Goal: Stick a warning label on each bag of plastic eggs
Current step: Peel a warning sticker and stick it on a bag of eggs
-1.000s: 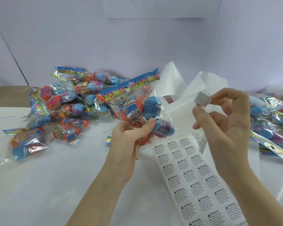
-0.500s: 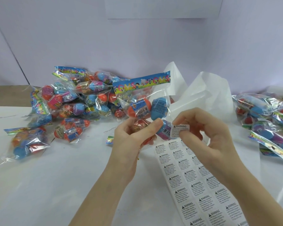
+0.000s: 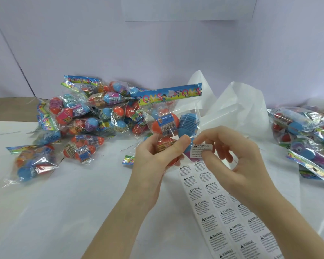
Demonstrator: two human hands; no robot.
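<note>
Pinched white warning label (image 3: 201, 150) touches clear bag (image 3: 168, 120) of eggs.

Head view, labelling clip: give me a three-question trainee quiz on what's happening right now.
1. True or false: the left hand holds a bag of eggs upright.
2. The right hand pinches: A) a warning label B) an egg C) scissors.
3. Fill in: the label sheet lies below the ____ hand.

Key: 1 true; 2 A; 3 right.
</note>
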